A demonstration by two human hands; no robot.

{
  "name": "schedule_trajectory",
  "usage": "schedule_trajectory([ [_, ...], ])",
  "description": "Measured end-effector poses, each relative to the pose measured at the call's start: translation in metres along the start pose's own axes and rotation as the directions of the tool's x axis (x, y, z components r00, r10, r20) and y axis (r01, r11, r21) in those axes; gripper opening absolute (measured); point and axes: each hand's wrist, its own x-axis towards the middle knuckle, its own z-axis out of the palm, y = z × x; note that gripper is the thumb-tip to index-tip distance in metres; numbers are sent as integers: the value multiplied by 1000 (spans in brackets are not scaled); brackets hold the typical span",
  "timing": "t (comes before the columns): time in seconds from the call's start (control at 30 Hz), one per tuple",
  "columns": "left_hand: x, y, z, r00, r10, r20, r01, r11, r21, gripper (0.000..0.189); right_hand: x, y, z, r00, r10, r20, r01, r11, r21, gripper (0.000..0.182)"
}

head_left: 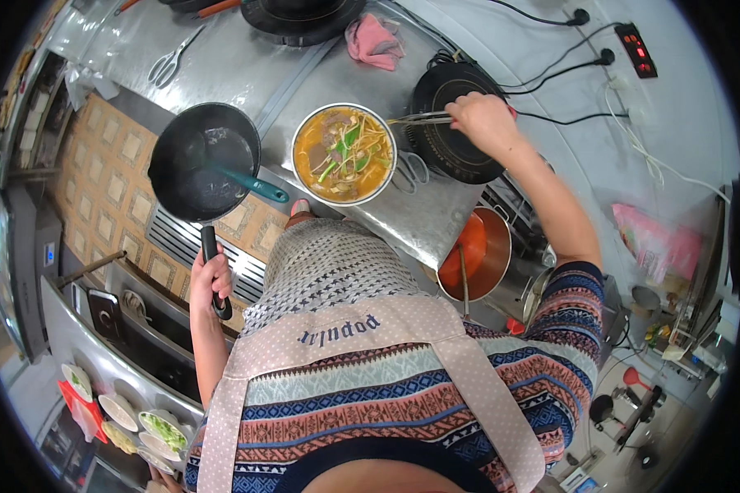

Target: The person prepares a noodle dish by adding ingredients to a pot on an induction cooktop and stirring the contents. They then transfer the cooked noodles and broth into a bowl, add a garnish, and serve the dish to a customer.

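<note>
My left hand (212, 275) grips the black handle of a deep nonstick pan (203, 185), held out over the tiled floor. Inside the pan only some residue shows, and a utensil with a teal handle (250, 183) rests across its rim. Metal tongs (425, 117) are in my right hand (484, 123), above a black induction cooktop (450, 148). Their tips point left to the edge of a white bowl (344, 154). Noodles, meat slices and green leaves lie in orange broth in that bowl, near the steel counter's front edge.
Scissors (166, 69) and a pink cloth (374, 42) lie on the steel counter (271, 68). A pot of red liquid (499, 246) stands at its right end. Cables run to a lit power strip (635, 50). Bowls of chopped greens (165, 428) and another person's hand (163, 479) are lower left.
</note>
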Motion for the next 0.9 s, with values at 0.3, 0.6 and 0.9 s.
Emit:
schedule_trajectory([
  [0.3, 15, 37, 55, 974, -166, 155, 119, 955, 272, 15, -62, -88, 35, 822, 557, -118, -406, 719, 565, 49],
  [0.6, 116, 8, 194, 687, -526, 501, 281, 828, 485, 16, -130, 49, -6, 303, 920, -247, -702, 391, 595, 45],
  [0.9, 177, -71, 278, 580, -593, 559, 344, 800, 492, 14, -86, 212, -57, 419, 590, -690, -752, 651, 100, 52],
])
